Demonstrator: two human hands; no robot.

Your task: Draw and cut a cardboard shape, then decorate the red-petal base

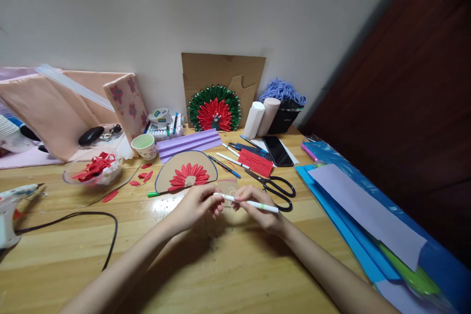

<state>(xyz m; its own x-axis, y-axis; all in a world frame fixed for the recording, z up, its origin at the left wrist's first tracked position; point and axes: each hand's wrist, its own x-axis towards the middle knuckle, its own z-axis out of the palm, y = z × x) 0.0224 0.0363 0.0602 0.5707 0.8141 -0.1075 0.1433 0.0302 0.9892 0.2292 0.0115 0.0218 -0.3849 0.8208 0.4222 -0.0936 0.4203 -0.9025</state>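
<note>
A slim white marker with a green band [263, 205] lies across both hands above the table. My right hand [263, 211] grips it around the barrel. My left hand [202, 202] pinches its narrow left end between thumb and fingers. Just behind the hands is a half-round cardboard piece with red petals [189, 175] and a blue outline. A green marker cap [152, 195] sits by its left corner. A small pale piece [226, 187] is partly hidden behind the fingers. Black-handled scissors [281, 191] rest beyond my right hand.
A glue gun [14, 211] with a black cord stands at the left. Near it are a bowl of red strips [93, 169] and a paper cup [144, 146]. A red-green petal craft [215, 108] leans at the back. A phone [277, 151] and blue sheets [342, 216] lie right.
</note>
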